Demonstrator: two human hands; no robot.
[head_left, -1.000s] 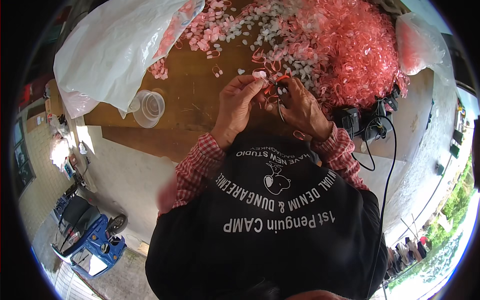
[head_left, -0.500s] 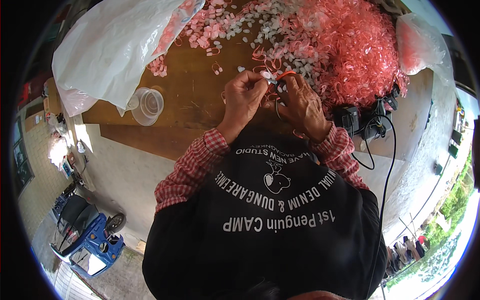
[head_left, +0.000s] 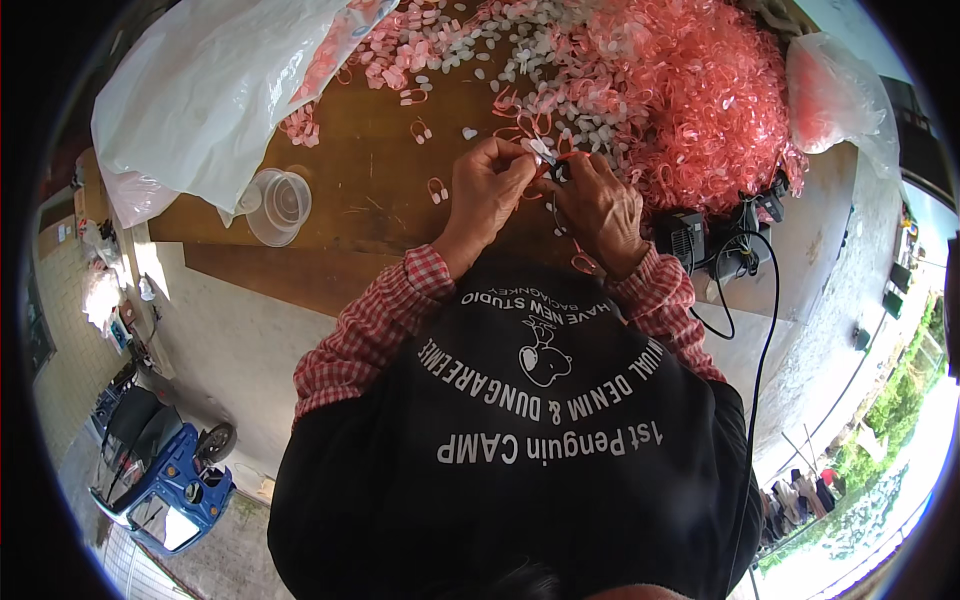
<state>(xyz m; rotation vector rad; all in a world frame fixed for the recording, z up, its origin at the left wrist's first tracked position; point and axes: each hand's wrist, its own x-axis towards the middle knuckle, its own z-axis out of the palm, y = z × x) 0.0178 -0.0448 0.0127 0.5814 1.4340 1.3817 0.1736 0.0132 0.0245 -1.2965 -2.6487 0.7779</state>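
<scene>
My left hand [head_left: 490, 190] is closed in a pinch on a small pink plastic loop with a whitish tab [head_left: 541, 147]; the fingers hide most of it. My right hand [head_left: 604, 212] is wrapped around small scissors [head_left: 560, 172] with a dark pivot and an orange part. Their tip meets the tab at my left fingertips; I cannot tell whether the blades are parted. Loose pink loops [head_left: 524, 122] lie just beyond both hands. A few pieces, including a pink loop with white tabs [head_left: 437, 190], rest on the brown table [head_left: 360, 180] left of my hands.
A large heap of pink loops [head_left: 700, 110] covers the back right, with white tabs [head_left: 590, 130] scattered beside it. Black power adapters [head_left: 685, 240] with a cable sit at the right. At left are a white plastic bag [head_left: 210, 100] and a clear round tub [head_left: 280, 208].
The scissors have turned slightly in my right hand, and their tip stays at the piece in my left fingers. The whole view has shifted a little.
</scene>
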